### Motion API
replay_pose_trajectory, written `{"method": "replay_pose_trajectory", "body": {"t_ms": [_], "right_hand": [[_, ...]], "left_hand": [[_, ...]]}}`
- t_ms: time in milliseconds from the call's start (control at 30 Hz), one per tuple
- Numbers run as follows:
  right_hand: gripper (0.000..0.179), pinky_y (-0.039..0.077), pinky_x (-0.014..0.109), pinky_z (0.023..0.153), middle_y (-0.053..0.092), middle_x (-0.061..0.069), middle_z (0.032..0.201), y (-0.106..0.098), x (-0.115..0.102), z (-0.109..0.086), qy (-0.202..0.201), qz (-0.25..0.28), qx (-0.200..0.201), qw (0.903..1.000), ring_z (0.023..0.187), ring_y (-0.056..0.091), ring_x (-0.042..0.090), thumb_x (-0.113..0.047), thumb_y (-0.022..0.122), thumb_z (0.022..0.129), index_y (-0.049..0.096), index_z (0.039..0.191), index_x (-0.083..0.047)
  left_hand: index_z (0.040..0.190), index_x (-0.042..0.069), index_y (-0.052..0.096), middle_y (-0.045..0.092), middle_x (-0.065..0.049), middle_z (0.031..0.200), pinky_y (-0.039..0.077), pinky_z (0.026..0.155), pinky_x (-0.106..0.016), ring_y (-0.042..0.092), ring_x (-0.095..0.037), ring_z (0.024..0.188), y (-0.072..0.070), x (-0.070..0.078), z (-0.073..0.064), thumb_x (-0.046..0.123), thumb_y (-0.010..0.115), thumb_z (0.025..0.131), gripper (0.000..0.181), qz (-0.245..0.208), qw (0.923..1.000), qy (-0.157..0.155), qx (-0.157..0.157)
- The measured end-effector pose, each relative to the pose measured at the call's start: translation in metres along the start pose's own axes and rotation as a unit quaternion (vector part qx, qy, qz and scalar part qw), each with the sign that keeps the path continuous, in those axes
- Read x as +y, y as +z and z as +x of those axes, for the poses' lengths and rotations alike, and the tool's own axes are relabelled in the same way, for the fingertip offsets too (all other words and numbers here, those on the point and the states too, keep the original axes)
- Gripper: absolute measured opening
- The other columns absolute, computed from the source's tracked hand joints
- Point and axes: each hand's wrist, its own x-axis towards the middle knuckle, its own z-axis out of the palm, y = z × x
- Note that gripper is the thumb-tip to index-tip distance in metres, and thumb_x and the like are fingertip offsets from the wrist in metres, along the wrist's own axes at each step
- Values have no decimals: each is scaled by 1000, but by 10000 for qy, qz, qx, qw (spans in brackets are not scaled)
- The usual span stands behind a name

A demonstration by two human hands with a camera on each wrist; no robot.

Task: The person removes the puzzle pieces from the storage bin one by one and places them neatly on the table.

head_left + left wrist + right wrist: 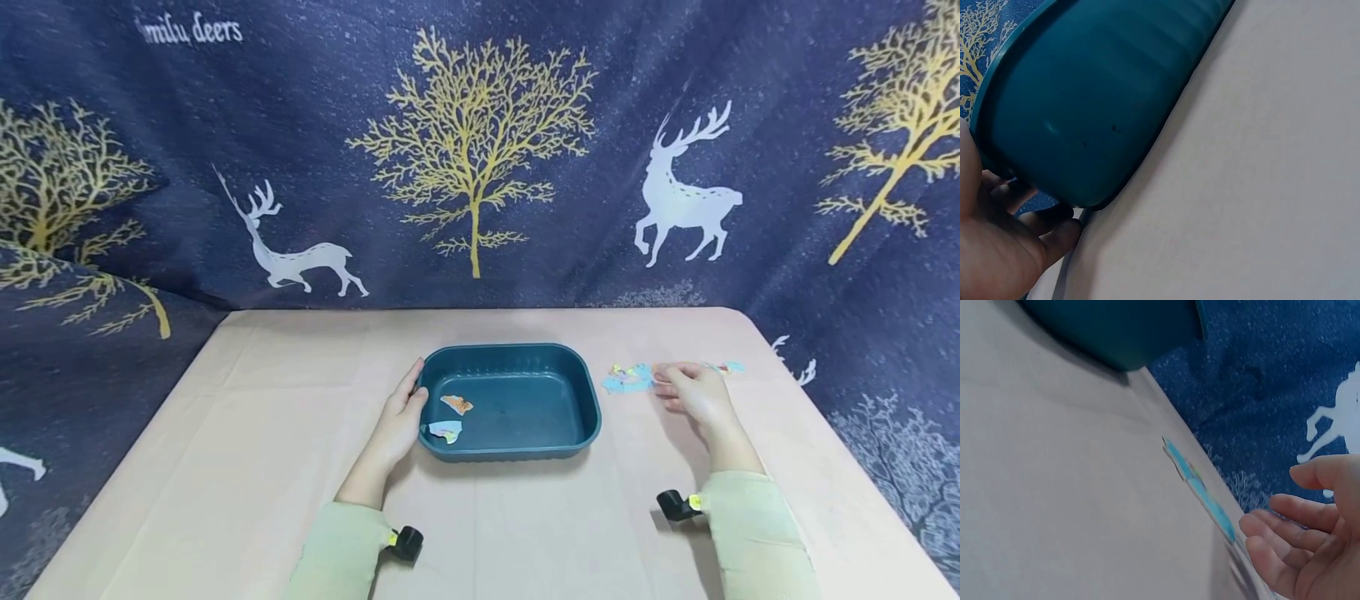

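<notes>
1. Plainly, in the head view, the left hand (400,417) grips the left end of a dark teal tray (502,454), thumb at the rim, the other fingers largely hidden by the wall; inside lie an orange scrap (456,404) and, nearer the front, a pale-blue scrap (446,430); the right hand (693,392), fingers loosely bent, is over scraps on the table (187,467); a blue-and-yellow scrap (630,378) lies just beside the tray's right end, a smaller blue scrap (729,367) beyond the hand, which hides the stretch between; both forearms are cut off below.
2. In the left wrist view, the tray's outer wall conceals its contents; the tray runs out of frame above; the hand at its end is partly shadowed and cut off at left.
3. In the right wrist view, the fingers are half curled and spread from the thumb, with nothing visible held; blue scraps, seen nearly edge-on, lie near the fingertips; contact cannot be told.
</notes>
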Motion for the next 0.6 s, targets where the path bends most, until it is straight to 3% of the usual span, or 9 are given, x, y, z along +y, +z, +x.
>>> {"method": "replay_pose_trajectory", "body": {"t_ms": [267,400,500,600], "right_hand": [[59,58,33,79,47,27,138,10,-20,-9,-89,107,-426,9990,95,68,16,-41,44,98,43,138,4],[59,58,31,82,50,26,136,18,-34,-12,-521,-216,-475,9973,96,67,8,-43,44,98,46,135,4],[57,57,28,81,53,26,132,26,-46,-13,-841,-252,-501,9949,91,64,-3,-40,46,98,49,132,6],[56,58,24,78,56,26,129,34,-55,-14,-1008,-206,-551,9932,87,64,-5,-39,49,97,51,131,5]], "left_hand": [[152,13,16,14,-5,160,13,120,-46,10,-25,148,2,1,-1,18,30,103,51,-103,9999,16,3],[153,13,17,15,-5,159,13,120,-46,11,-26,147,1,1,-2,18,30,103,51,-123,9999,4,37],[153,13,17,15,-6,159,13,120,-47,11,-26,147,-1,1,-3,18,30,103,51,-115,9999,6,46],[152,13,17,16,-6,159,13,120,-47,12,-27,147,0,0,-2,18,31,103,51,-114,9999,7,47]]}}
